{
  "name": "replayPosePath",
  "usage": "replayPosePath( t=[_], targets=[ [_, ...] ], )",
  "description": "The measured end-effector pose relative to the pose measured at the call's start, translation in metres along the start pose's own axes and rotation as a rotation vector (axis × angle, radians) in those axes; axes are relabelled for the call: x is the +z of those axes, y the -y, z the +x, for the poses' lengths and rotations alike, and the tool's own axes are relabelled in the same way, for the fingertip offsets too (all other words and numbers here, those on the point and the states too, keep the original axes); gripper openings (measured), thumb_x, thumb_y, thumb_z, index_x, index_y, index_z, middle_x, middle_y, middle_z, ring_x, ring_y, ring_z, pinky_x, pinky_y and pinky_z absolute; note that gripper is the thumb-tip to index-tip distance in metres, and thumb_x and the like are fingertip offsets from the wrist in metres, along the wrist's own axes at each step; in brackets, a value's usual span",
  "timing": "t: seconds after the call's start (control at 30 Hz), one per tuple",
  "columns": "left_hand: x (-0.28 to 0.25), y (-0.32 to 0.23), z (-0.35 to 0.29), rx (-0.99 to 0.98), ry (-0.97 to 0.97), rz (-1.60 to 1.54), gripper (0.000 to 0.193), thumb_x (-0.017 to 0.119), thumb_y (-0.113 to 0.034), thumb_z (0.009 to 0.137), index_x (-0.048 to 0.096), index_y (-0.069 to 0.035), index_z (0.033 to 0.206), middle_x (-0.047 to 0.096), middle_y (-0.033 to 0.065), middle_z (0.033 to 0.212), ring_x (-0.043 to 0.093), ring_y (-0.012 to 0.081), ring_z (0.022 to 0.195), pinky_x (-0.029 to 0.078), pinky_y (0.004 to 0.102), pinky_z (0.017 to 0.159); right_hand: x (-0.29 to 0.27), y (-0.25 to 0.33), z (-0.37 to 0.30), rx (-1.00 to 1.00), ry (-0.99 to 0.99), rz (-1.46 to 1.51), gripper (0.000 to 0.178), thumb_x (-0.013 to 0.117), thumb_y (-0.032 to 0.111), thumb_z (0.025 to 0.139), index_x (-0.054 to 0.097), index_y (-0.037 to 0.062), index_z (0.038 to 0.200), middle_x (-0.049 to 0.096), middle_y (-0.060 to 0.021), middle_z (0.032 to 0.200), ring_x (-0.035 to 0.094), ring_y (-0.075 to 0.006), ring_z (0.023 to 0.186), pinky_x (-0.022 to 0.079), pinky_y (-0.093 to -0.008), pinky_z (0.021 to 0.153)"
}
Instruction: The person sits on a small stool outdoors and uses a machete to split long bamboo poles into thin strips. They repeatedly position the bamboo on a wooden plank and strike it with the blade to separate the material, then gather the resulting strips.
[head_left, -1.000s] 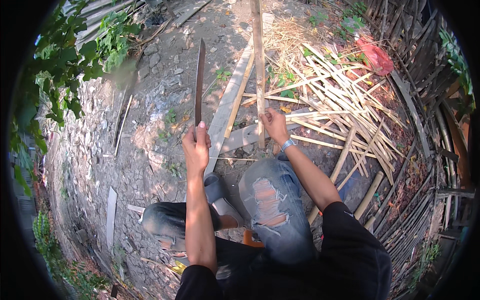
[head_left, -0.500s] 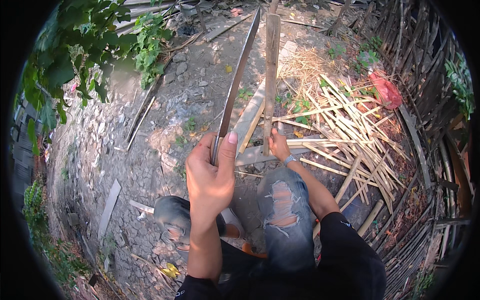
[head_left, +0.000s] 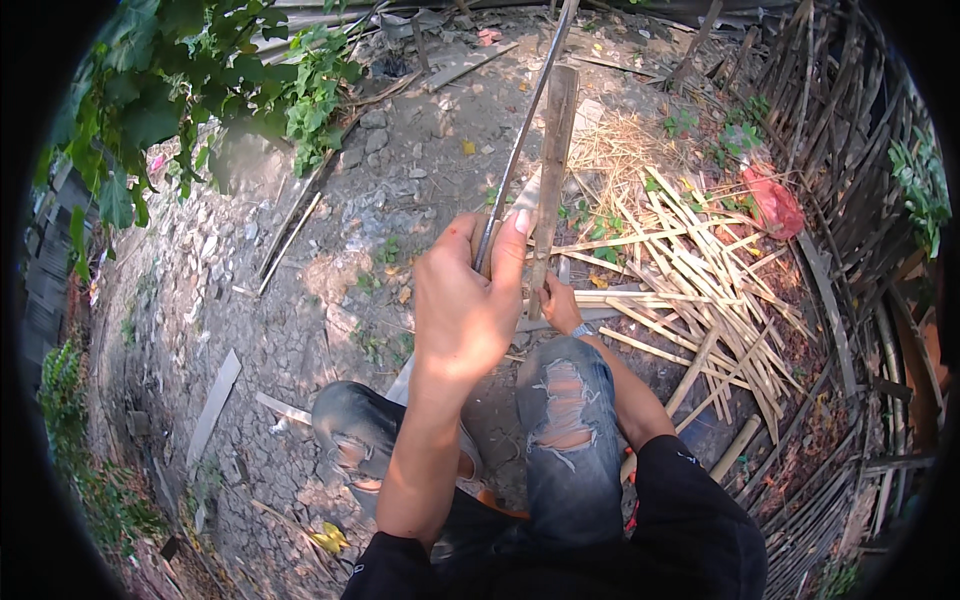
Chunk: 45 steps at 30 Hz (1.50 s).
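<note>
Raised in front of me, my left hand (head_left: 465, 300) is closed round the lower end of a long, dark-bladed knife (head_left: 525, 125). The blade points up and away, seen nearly edge-on, and its tip runs past the upper edge of the picture. Close on its right stands a weathered wooden slat (head_left: 558, 150), long and flat. Lower down, beyond my right knee, my right hand (head_left: 560, 305) grips the bottom of that slat, its fingers partly hidden behind the wood. From this view I cannot tell whether blade and slat touch.
Split pale sticks (head_left: 710, 290) lie in a heap on the right, with straw-like shavings (head_left: 620, 150) behind. A red plastic bag (head_left: 772, 202) rests beside a stick fence (head_left: 840, 130). Leafy vines (head_left: 150, 100) hang at the upper left. A grey board (head_left: 213, 408) lies on cracked ground.
My left hand has moved right with the knife, whose blade has turned more edge-on and come close to the slat. The slat leans slightly more to the right, still in my right hand.
</note>
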<state>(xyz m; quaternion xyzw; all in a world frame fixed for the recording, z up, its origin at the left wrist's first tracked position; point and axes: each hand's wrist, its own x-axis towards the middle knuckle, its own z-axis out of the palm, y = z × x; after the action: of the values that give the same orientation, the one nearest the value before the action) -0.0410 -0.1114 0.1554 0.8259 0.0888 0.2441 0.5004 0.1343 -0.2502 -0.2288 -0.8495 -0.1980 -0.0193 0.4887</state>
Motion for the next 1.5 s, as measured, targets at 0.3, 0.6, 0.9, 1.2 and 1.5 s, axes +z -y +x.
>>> replayPosePath(
  t=[0.3, 0.6, 0.9, 1.2, 1.5],
  targets=[
    [0.003, -0.002, 0.000, 0.000, 0.019, 0.019, 0.044, 0.064, -0.034, 0.101, 0.056, 0.000, 0.074, 0.047, 0.0031, 0.057, 0.040, 0.0107, 0.056, 0.035, 0.0331, 0.051, 0.001, -0.003, -0.001, 0.027, 0.003, 0.028, 0.024, 0.061, 0.011, 0.093, 0.057, 0.0032, 0.114, 0.066, -0.0302, 0.088, 0.063, -0.0518, 0.089, 0.048, -0.0563, 0.074],
    [0.004, -0.002, 0.001, 0.022, 0.003, 0.047, 0.042, 0.064, -0.033, 0.100, 0.059, 0.003, 0.078, 0.052, 0.0110, 0.058, 0.049, 0.0186, 0.054, 0.040, 0.0368, 0.053, 0.001, 0.006, -0.003, 0.039, 0.005, 0.017, 0.026, 0.063, 0.012, 0.092, 0.058, 0.0049, 0.117, 0.066, -0.0290, 0.085, 0.064, -0.0512, 0.085, 0.048, -0.0564, 0.072],
    [0.015, -0.006, -0.003, 0.130, -0.086, 0.140, 0.036, 0.061, -0.026, 0.100, 0.058, 0.005, 0.081, 0.060, 0.0247, 0.063, 0.065, 0.0455, 0.063, 0.047, 0.0489, 0.056, -0.012, 0.005, -0.014, 0.087, 0.055, -0.009, 0.045, 0.071, 0.018, 0.086, 0.057, 0.0023, 0.126, 0.072, -0.0243, 0.092, 0.070, -0.0433, 0.082, 0.056, -0.0481, 0.072],
    [0.016, -0.012, -0.010, 0.144, -0.043, 0.151, 0.039, 0.059, -0.028, 0.102, 0.059, 0.005, 0.082, 0.054, 0.0153, 0.059, 0.052, 0.0273, 0.052, 0.041, 0.0411, 0.053, -0.056, -0.051, -0.267, 0.985, -0.362, -0.649, 0.081, 0.078, 0.024, 0.074, 0.041, 0.0057, 0.143, 0.033, -0.0285, 0.152, 0.044, -0.0466, 0.131, 0.038, -0.0563, 0.107],
    [-0.006, -0.014, -0.007, 0.036, 0.048, 0.235, 0.045, 0.058, -0.033, 0.102, 0.059, 0.006, 0.079, 0.053, 0.0170, 0.056, 0.052, 0.0263, 0.052, 0.041, 0.0424, 0.053, -0.067, -0.092, -0.475, 1.021, -0.449, -0.690, 0.083, 0.071, 0.016, 0.077, 0.036, 0.0062, 0.152, 0.052, -0.0291, 0.134, 0.052, -0.0453, 0.124, 0.045, -0.0519, 0.099]
  ],
)
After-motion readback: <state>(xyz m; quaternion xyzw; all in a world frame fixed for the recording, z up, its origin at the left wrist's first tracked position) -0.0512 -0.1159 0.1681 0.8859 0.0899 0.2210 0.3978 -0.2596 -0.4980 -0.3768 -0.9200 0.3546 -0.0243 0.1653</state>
